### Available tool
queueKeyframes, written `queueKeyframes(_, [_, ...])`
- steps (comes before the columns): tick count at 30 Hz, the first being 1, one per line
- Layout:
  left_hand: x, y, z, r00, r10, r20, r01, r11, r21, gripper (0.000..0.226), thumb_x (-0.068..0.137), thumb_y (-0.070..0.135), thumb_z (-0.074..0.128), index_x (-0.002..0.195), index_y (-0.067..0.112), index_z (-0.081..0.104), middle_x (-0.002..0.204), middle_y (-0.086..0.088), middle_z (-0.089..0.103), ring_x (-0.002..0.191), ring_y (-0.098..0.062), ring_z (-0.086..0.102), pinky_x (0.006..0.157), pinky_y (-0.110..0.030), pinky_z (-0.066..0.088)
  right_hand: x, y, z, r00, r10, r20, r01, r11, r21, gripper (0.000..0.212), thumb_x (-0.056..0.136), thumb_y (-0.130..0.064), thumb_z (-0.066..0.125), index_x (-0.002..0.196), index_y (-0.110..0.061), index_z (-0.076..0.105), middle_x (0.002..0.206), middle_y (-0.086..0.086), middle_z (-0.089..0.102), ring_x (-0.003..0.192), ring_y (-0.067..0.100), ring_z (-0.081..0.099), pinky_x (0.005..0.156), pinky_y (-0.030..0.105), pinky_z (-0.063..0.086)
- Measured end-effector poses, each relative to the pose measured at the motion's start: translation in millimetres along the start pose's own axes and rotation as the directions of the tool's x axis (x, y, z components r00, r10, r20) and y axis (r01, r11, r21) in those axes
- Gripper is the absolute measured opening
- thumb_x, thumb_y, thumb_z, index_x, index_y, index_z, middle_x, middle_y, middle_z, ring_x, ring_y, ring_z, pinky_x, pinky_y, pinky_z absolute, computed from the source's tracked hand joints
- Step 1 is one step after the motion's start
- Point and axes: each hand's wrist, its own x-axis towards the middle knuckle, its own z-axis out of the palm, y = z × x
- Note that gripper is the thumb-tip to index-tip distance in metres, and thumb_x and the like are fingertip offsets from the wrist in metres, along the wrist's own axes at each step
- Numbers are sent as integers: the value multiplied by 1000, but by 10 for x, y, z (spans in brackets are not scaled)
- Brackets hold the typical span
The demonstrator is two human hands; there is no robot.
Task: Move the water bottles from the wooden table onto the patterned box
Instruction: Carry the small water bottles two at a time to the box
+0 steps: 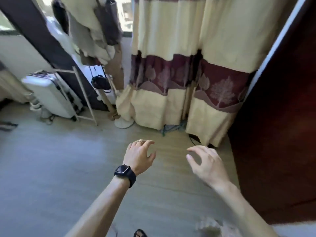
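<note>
We see both arms stretched forward over the pale wood-look floor, and neither hand is holding anything. The left hand hangs palm down, its fingers loosely curled and spread a little. A thin ring sits on one of them and a black watch is strapped round the wrist. The right hand is just beside it and apart from it. Its fingers are bent into a relaxed, wide claw, with the thumb pointing toward the left hand. Both hands are slightly blurred.

We cannot tell where the water bottles, the counter or the patterned box are, as none of them shows in this view.

Ahead of the hands hangs a cream curtain with a maroon band of tree shapes, its hem reaching the floor. To the right stands a dark reddish wooden panel. To the left, a white suitcase stands beside a light-coloured rack. Pale clothes hang above them, with a small black bag below. A round white base rests on the floor near the curtain's left edge. At the bottom edge we see a sandalled foot.
</note>
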Motion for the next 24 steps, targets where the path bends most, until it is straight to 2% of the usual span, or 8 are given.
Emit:
queueKeyframes(4, [13,-1075,-720,973,-143,-178,146,989,4,44,90,53,49,126,30,61,122,0,65,122,-23,54,103,-38,40,811,-1114,398,976,-218,26,218,976,16,23,91,-38,64,112,-31,71,118,-9,66,116,19,54,99,20,33])
queueKeyframes(9, [-4,-2225,-1639,880,-279,-385,309,951,16,53,84,59,40,120,29,65,113,-1,69,114,-24,59,96,-40,45,1548,-2508,798,883,-468,35,467,884,35,28,92,-43,61,117,-34,69,124,-9,64,122,15,49,106,26,37])
queueKeyframes(13, [-4,-2820,-2351,813,-332,-478,393,919,30,52,83,59,39,121,33,64,117,1,67,117,-21,57,101,-41,42,1998,-3397,980,825,-564,29,560,824,86,31,93,-44,59,120,-34,68,126,-10,63,124,16,45,108,25,33])
queueKeyframes(16, [99,-3197,-2777,758,-362,-543,451,892,33,47,83,55,45,120,34,64,118,-1,67,116,-22,57,101,-42,42,2324,-3934,1111,765,-644,25,640,764,81,33,93,-47,56,122,-35,66,128,-13,62,125,17,45,107,31,39])
queueKeyframes(19, [246,-3481,-3062,708,-390,-588,502,864,31,46,82,54,47,120,35,64,119,1,66,118,-21,56,103,-43,41,2643,-4400,1248,698,-715,46,710,699,89,35,93,-50,55,124,-37,64,129,-15,59,128,17,43,105,39,44])
queueKeyframes(24, [628,-3936,-3446,650,-435,-623,555,832,-1,46,82,53,47,121,35,64,118,3,66,115,-21,57,104,-42,39,3330,-5057,1495,607,-795,26,789,606,99,38,95,-51,52,129,-35,61,132,-11,59,128,19,43,105,40,42])
